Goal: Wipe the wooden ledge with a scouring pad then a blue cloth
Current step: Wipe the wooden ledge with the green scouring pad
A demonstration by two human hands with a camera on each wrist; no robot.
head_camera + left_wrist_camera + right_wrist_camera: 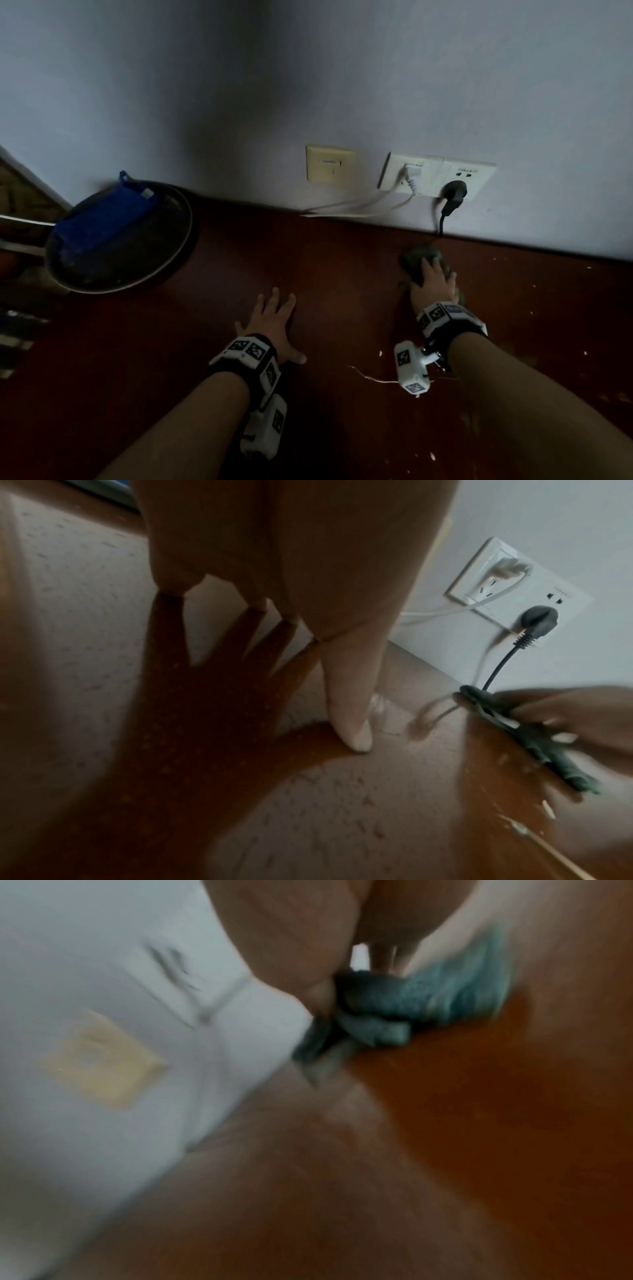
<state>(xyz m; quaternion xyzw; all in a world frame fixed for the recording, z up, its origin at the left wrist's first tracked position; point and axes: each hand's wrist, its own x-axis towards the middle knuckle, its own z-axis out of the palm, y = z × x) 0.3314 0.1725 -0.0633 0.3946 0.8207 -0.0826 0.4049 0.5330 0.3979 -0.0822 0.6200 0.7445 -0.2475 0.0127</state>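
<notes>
The dark red wooden ledge [325, 270] runs along a pale wall. My right hand [433, 279] grips a grey-green scouring pad [416, 258] and presses it on the ledge close to the wall, under the black plug. In the right wrist view, thumb and fingers [308, 934] pinch the bunched pad [394, 999]; the picture is blurred. The left wrist view shows that pad [568, 772] under the right hand [565, 710]. My left hand [274, 315] lies flat on the ledge with fingers spread and holds nothing. The blue cloth [99, 219] lies folded in a dark pan [137, 270] at the far left.
On the wall behind are a yellowed switch plate [330, 166] and a white double socket [438, 176] with a white plug and a black plug [454, 190]; their cords hang to the ledge. Pale specks [534, 286] dot the ledge at the right. A thin thread [370, 377] lies near my right wrist.
</notes>
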